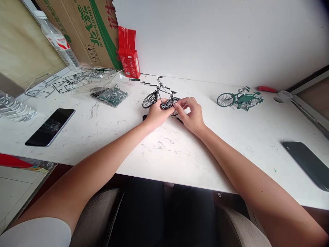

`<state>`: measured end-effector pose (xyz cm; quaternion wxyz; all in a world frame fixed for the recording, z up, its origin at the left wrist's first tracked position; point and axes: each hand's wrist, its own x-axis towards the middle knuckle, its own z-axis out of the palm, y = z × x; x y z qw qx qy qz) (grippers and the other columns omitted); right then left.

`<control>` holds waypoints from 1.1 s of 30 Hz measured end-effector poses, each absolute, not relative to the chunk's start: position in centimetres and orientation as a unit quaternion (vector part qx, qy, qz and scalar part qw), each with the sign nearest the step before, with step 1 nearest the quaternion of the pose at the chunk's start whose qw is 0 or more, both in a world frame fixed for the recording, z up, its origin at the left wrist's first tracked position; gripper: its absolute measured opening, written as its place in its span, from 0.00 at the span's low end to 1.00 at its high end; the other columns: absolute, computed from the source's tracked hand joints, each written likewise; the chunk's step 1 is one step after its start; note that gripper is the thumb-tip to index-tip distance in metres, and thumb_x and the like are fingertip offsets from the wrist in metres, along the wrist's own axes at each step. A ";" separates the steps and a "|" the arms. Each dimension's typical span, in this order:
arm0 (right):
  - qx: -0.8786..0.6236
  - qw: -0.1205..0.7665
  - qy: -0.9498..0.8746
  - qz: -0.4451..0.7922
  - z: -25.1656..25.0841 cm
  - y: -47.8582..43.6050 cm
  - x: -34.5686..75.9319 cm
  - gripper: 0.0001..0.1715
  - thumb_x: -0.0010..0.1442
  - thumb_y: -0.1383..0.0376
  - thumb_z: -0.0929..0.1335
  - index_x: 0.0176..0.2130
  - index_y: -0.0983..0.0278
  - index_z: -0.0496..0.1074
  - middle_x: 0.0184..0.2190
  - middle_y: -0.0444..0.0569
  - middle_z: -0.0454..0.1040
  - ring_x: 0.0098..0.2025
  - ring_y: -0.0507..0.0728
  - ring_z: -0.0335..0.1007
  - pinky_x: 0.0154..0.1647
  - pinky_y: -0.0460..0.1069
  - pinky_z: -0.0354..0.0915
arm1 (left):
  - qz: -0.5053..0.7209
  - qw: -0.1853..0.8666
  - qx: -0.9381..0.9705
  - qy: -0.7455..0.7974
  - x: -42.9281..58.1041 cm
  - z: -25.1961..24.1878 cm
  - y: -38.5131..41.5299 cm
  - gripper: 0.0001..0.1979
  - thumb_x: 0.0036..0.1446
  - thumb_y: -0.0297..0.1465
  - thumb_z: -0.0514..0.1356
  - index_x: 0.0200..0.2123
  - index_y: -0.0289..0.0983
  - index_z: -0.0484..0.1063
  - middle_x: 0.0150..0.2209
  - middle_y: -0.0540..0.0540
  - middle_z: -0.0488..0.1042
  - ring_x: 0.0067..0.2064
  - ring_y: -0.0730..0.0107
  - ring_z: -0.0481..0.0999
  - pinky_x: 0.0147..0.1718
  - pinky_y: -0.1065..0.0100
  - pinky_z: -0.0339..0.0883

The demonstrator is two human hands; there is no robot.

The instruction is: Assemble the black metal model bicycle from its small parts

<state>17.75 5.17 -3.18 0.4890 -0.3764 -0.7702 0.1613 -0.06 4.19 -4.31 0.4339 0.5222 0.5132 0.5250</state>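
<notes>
A small black model bicycle point(155, 95) is held just above the white table, its front wheel pointing left and its handlebar up. My left hand point(159, 114) is closed around the lower frame near the pedals, thumb reaching toward the rear wheel. Pinched at the rear wheel's right side is my right hand point(191, 112); its thumb and fingertips cover that part, and any small piece between them cannot be made out. Some dark thin parts lie on the table partly under the hands.
A green model bicycle point(246, 99) stands to the right. Left are a bagged kit point(110, 95), part frames point(64, 82), a phone point(50, 127) and bottles point(58, 39). A red packet point(129, 56) leans at the back by a cardboard box point(89, 31). A dark case point(307, 164) lies right.
</notes>
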 end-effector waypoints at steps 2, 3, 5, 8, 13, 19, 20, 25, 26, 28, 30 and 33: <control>-0.377 0.488 -0.770 0.162 -3.2 5.2 17.8 0.26 0.72 0.39 0.69 0.39 0.56 0.76 0.36 0.50 0.81 0.43 0.62 0.73 0.46 0.60 0.71 | 0.521 0.436 0.523 0.515 -0.1 -4.3 4.1 0.19 0.57 0.40 0.72 0.48 0.41 0.75 0.43 0.46 0.85 0.48 0.61 0.84 0.53 0.58 0.77; -0.377 0.487 -0.770 0.163 -3.3 5.2 17.8 0.26 0.73 0.39 0.69 0.39 0.57 0.76 0.37 0.50 0.81 0.43 0.62 0.72 0.46 0.60 0.71 | 0.518 0.438 0.523 0.516 0.0 -4.2 4.1 0.18 0.58 0.39 0.72 0.49 0.41 0.75 0.43 0.46 0.85 0.47 0.62 0.84 0.52 0.58 0.77; -0.378 0.486 -0.770 0.169 -3.3 5.2 17.8 0.25 0.73 0.40 0.69 0.39 0.57 0.76 0.37 0.50 0.81 0.43 0.61 0.72 0.46 0.60 0.71 | 0.514 0.441 0.522 0.518 0.0 -4.2 4.0 0.18 0.58 0.39 0.72 0.49 0.41 0.75 0.42 0.46 0.86 0.46 0.62 0.85 0.51 0.59 0.78; -0.381 0.482 -0.769 0.178 -3.3 5.2 17.8 0.24 0.73 0.41 0.70 0.39 0.57 0.76 0.37 0.50 0.81 0.43 0.61 0.72 0.47 0.60 0.71 | 0.510 0.446 0.518 0.522 0.0 -4.0 3.9 0.18 0.58 0.38 0.72 0.50 0.41 0.75 0.42 0.46 0.86 0.46 0.62 0.85 0.50 0.59 0.78; -0.381 0.481 -0.769 0.183 -3.4 5.2 17.8 0.22 0.73 0.43 0.70 0.39 0.57 0.76 0.37 0.50 0.81 0.43 0.61 0.72 0.47 0.60 0.71 | 0.508 0.448 0.513 0.528 0.0 -3.9 3.9 0.19 0.58 0.37 0.72 0.50 0.41 0.75 0.41 0.46 0.86 0.46 0.61 0.86 0.49 0.59 0.78; -0.376 0.477 -0.771 0.192 -3.4 5.3 17.8 0.20 0.74 0.45 0.70 0.40 0.57 0.76 0.36 0.50 0.81 0.43 0.61 0.71 0.46 0.59 0.70 | 0.512 0.451 0.517 0.517 0.0 -4.1 3.9 0.17 0.58 0.37 0.72 0.48 0.41 0.75 0.41 0.46 0.86 0.45 0.61 0.86 0.51 0.57 0.79; -0.377 0.476 -0.771 0.193 -3.4 5.3 17.8 0.20 0.74 0.45 0.70 0.40 0.57 0.76 0.36 0.50 0.81 0.43 0.61 0.71 0.46 0.60 0.70 | 0.513 0.453 0.516 0.516 0.0 -4.1 3.9 0.17 0.58 0.37 0.72 0.48 0.41 0.75 0.41 0.46 0.86 0.45 0.61 0.86 0.51 0.57 0.79; -0.382 0.473 -0.770 0.194 -3.5 5.4 17.8 0.22 0.73 0.43 0.70 0.40 0.57 0.76 0.37 0.50 0.81 0.43 0.62 0.71 0.46 0.60 0.71 | 0.512 0.449 0.515 0.521 0.0 -4.0 3.9 0.17 0.58 0.36 0.72 0.48 0.41 0.75 0.42 0.46 0.86 0.47 0.60 0.86 0.52 0.57 0.79; -0.382 0.472 -0.771 0.194 -3.5 5.4 17.8 0.22 0.73 0.43 0.70 0.40 0.57 0.76 0.37 0.50 0.81 0.43 0.62 0.71 0.46 0.60 0.71 | 0.511 0.448 0.516 0.521 0.0 -3.9 3.8 0.17 0.58 0.36 0.72 0.48 0.41 0.75 0.42 0.46 0.86 0.46 0.61 0.86 0.52 0.58 0.78; -0.383 0.469 -0.772 0.193 -3.5 5.4 17.8 0.21 0.74 0.44 0.70 0.40 0.57 0.76 0.37 0.50 0.81 0.42 0.61 0.71 0.46 0.60 0.70 | 0.510 0.453 0.517 0.517 0.1 -3.7 3.7 0.16 0.58 0.35 0.72 0.48 0.41 0.75 0.41 0.47 0.86 0.46 0.61 0.86 0.52 0.59 0.78; -0.386 0.467 -0.772 0.192 -3.4 5.4 17.8 0.19 0.74 0.46 0.70 0.40 0.57 0.75 0.37 0.50 0.81 0.42 0.61 0.72 0.46 0.60 0.70 | 0.510 0.457 0.518 0.513 0.1 -3.5 3.6 0.16 0.59 0.35 0.71 0.48 0.40 0.75 0.41 0.47 0.86 0.46 0.62 0.87 0.51 0.60 0.77; -0.391 0.464 -0.772 0.188 -3.4 5.4 17.8 0.18 0.74 0.47 0.70 0.39 0.57 0.75 0.37 0.49 0.81 0.42 0.61 0.72 0.46 0.59 0.71 | 0.505 0.459 0.519 0.515 0.1 -3.1 3.3 0.15 0.59 0.35 0.71 0.48 0.40 0.74 0.40 0.47 0.86 0.46 0.63 0.87 0.50 0.61 0.77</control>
